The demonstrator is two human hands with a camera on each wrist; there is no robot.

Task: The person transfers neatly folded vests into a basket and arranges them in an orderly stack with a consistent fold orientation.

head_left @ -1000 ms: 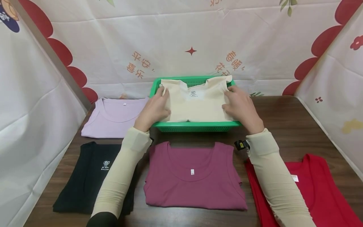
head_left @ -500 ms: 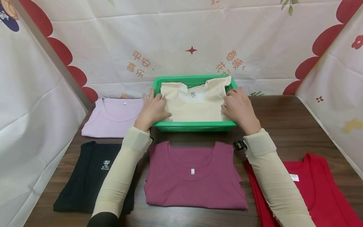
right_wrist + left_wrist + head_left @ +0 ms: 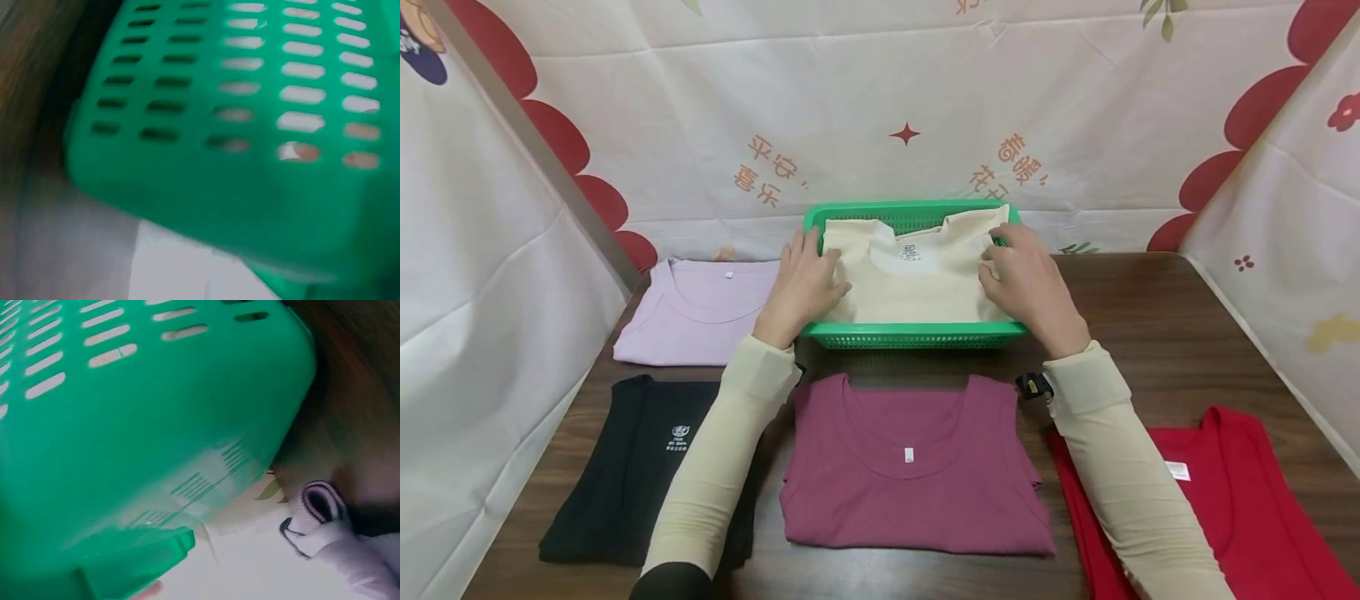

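A folded cream garment (image 3: 910,292) with a dark printed mark at its neckline lies in a green plastic basket (image 3: 917,329). My left hand (image 3: 805,287) rests over the basket's left rim, fingers loosely extended, thumb at the garment's left edge. Across from it, my right hand (image 3: 1026,279) lies over the right rim; its fingers and thumb are spread apart beside the garment's right edge. The left wrist view is mostly filled by the slotted basket wall (image 3: 156,444). Slots in the basket wall (image 3: 219,187) also fill the right wrist view, which is blurred.
On the wooden table (image 3: 1120,317) lie more folded garments: lavender (image 3: 707,304) at the left of the basket, black (image 3: 625,467) at front left, plum (image 3: 917,508) in front, and red (image 3: 1240,492) at front right. A printed white cloth (image 3: 850,100) hangs behind.
Both hands have loosened from the cream garment's side edges, which have settled lower into the basket. The left hand has shifted onto the left rim; the right fingers have spread.
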